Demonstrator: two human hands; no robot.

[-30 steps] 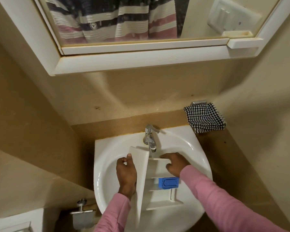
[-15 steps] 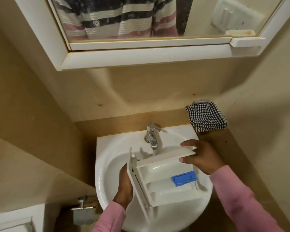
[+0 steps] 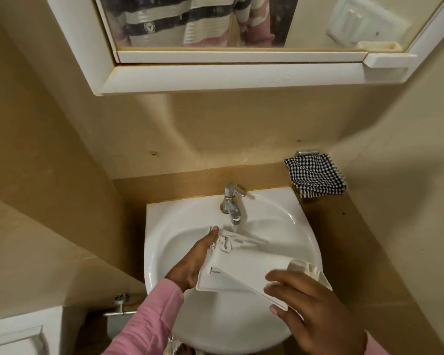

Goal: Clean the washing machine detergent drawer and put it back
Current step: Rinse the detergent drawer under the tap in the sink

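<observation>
Left hand [image 3: 190, 265] and right hand [image 3: 315, 313] grip the overturned drawer [image 3: 244, 267]; its compartments hidden

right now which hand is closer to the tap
The left hand, holding the drawer beside the tap; the right hand grips its near corner.
</observation>
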